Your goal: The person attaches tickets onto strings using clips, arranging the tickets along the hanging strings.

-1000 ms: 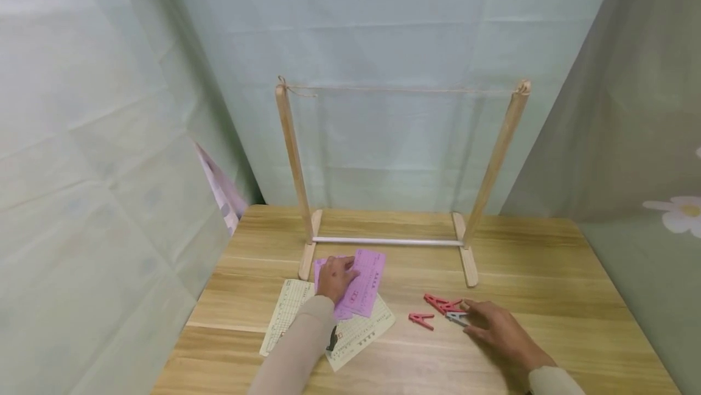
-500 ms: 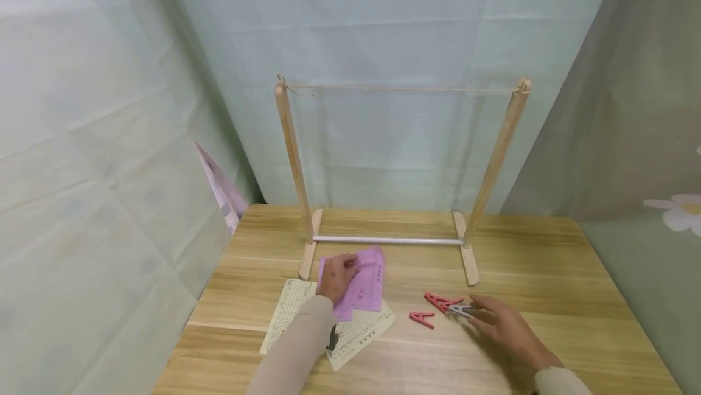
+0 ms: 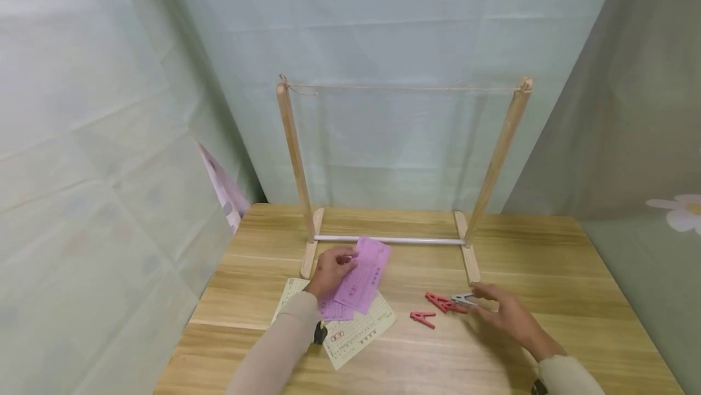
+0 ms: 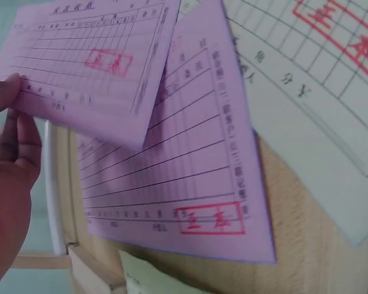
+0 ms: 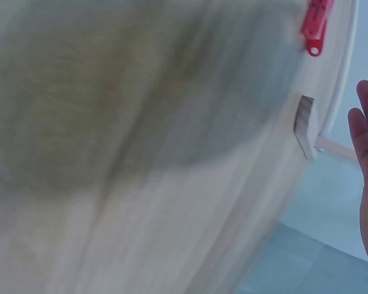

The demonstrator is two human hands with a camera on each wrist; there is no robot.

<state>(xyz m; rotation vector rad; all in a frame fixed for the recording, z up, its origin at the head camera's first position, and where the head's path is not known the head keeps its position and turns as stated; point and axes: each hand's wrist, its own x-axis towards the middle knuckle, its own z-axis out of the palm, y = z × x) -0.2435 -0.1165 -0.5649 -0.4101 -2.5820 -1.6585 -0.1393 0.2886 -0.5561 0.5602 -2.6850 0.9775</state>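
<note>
My left hand [image 3: 331,270] pinches a purple printed slip [image 3: 366,276] by its edge, thumb on top and fingers beneath in the left wrist view. The slip is raised and tilted over a second purple slip [image 4: 227,184], which bears a red stamp. Under both lie cream ruled slips [image 3: 361,334], partly covered by the left arm. My right hand [image 3: 509,316] pinches a grey clothespin [image 3: 463,299] at its fingertips, just above the table. Beside it lie red clothespins [image 3: 443,302], with another red clothespin [image 3: 423,319] nearer the front.
A wooden rack with two posts [image 3: 294,157] stands behind the slips. A thin string [image 3: 400,87] is tied between the post tops, and a white rod [image 3: 389,240] joins them low down. Pale cloth [image 3: 394,30] hangs around the wooden table [image 3: 547,273].
The left hand has lifted the top purple slip off the other slips. The right hand has picked the grey clothespin up from beside the red ones and moved it slightly back.
</note>
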